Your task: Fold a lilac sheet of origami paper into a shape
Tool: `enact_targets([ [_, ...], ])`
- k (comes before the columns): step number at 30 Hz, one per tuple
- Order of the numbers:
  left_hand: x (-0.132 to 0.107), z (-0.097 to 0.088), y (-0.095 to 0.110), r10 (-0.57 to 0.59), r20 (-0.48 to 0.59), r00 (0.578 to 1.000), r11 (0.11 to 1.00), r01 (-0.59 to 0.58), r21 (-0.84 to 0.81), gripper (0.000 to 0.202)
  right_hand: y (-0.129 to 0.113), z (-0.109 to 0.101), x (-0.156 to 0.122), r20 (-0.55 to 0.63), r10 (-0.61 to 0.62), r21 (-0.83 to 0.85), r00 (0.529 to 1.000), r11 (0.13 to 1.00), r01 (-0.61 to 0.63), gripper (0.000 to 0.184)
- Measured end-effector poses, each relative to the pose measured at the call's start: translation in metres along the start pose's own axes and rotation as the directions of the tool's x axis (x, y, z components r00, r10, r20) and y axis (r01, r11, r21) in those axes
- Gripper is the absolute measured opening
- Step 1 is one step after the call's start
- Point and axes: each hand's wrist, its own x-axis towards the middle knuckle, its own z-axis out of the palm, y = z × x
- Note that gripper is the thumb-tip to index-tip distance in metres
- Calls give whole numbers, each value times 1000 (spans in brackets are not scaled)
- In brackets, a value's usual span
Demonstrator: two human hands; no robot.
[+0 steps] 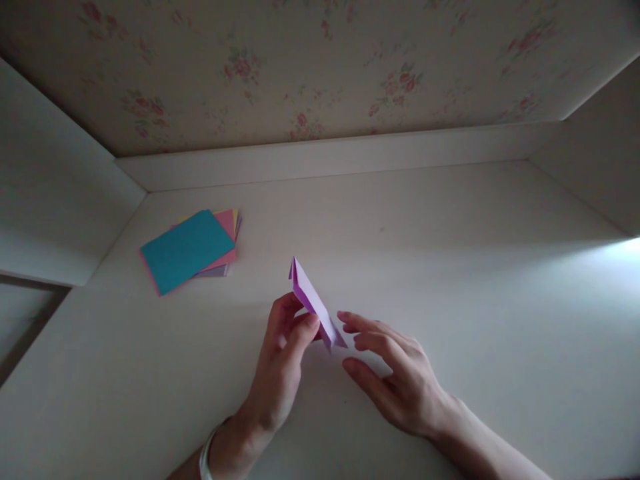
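Note:
A folded purple paper [314, 304] stands on edge on the white desk [450, 267], slanting from upper left to lower right. My left hand [281, 367] pinches its lower part between thumb and fingers. My right hand [395, 380] rests just to the right, fingers stretched out and slightly apart, the fingertips touching the paper's lower right end.
A stack of coloured paper sheets [190, 250], teal on top with pink, yellow and lilac beneath, lies at the desk's back left. A white ledge [325, 157] and floral wallpaper [300, 67] close the back. White side panels flank the desk. Bright light falls at far right.

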Motion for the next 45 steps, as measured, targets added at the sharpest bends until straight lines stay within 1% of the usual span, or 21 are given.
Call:
enact_targets([
  [1,-1,1,2,-4,10,1000,1000,4,21,31,0,-1,-2,1,73,28,997,997,-73,28],
  [3,-3,3,5,-12,51,999,998,9,69,31,0,-1,-4,12,222,101,975,970,-222,46],
  [5,-6,5,6,-17,106,994,995,6,104,33,2,0,-6,24,294,218,956,931,-292,51],
  [8,-10,8,3,-11,189,982,993,-12,119,41,3,2,-6,47,290,343,956,894,-288,55],
  [13,-13,8,1,-53,282,958,990,15,137,61,3,2,-3,60,233,390,971,890,-237,67],
  [15,-12,8,3,-59,304,951,989,14,149,65,2,2,-3,60,232,395,971,888,-237,65],
  [18,-12,8,6,-76,300,951,987,30,155,62,2,0,-3,65,241,389,968,887,-247,58],
  [21,-12,8,9,-108,320,941,992,80,100,61,1,-2,-4,81,266,372,961,886,-276,51],
  [23,-12,7,10,-105,338,935,994,89,62,59,0,-3,-3,82,282,373,956,881,-292,46],
  [29,-11,3,11,-108,307,946,994,101,39,54,-1,-4,-3,74,345,440,936,831,-341,35],
  [32,-9,3,11,-99,307,947,995,103,5,54,0,-4,-3,67,369,455,927,816,-357,35],
  [37,-10,4,12,-113,333,936,993,116,9,55,0,-4,-1,60,319,439,946,843,-312,39],
  [41,-11,2,11,-105,295,950,994,90,66,54,-1,-4,-1,71,343,452,937,826,-336,37],
  [45,-11,0,6,-116,282,952,993,113,27,53,1,-4,-5,76,360,451,930,819,-353,34],
])
